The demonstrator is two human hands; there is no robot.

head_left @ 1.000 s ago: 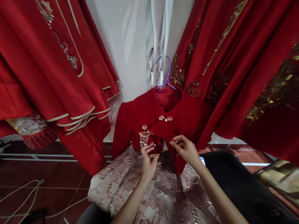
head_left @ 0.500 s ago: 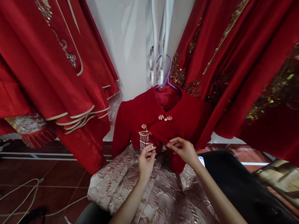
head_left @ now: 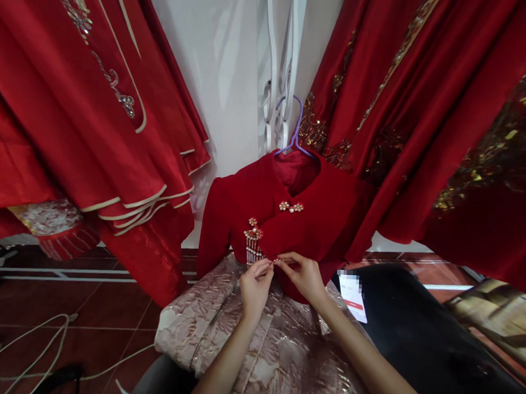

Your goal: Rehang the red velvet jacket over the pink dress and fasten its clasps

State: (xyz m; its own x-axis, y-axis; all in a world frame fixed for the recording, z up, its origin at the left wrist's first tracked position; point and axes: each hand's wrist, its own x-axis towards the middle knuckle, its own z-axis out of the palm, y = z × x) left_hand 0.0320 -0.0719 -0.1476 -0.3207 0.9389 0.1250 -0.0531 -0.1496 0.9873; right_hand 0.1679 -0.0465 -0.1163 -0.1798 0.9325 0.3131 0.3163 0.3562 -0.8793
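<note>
A red velvet jacket (head_left: 245,190) hangs in front of me from a purple hanger (head_left: 295,134). Flower-shaped beaded frog buttons (head_left: 291,207) join its fronts below the neckline. A beaded tassel ornament (head_left: 252,243) sits on the front at left. Low on the jacket, my left hand (head_left: 256,288) pinches one side of a small beaded frog button (head_left: 276,261), largely covered by fingertips. My right hand (head_left: 303,277) pinches the other side of it, close against the left fingertips. Both hands are closed, thumb to fingers.
Red garments with beading (head_left: 118,95) hang at left, and sequined red ones (head_left: 407,128) at right. Beneath my arms lies shiny pink brocade fabric (head_left: 221,318). A lit phone (head_left: 353,302) rests on a black surface (head_left: 410,322). White cables (head_left: 62,333) trail over the tiled floor.
My right hand has moved left with the jacket's front edge, bringing its fingertips up to the left hand's. The phone is more exposed. My left hand has barely shifted.
</note>
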